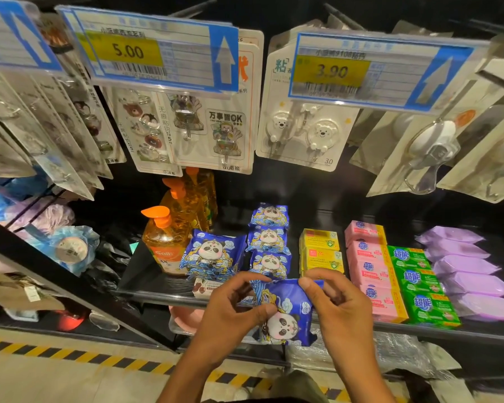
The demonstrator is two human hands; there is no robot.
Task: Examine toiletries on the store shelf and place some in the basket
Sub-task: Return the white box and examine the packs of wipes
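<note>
- The held packet (285,312) sits between the left hand (230,315) and the right hand (338,309), pinched at its upper edge, just in front of the shelf (137,274).
- On the shelf, left to right: pump bottles (163,245), shelved packets (269,239), soap boxes (370,269), then pouches (463,266) at the far right.
- The pump bottles stand in a file, front to back; the other goods lie in rows running the same way.
- Hook cards (306,129) hang above the shelf, behind the price tags (157,50).
</note>
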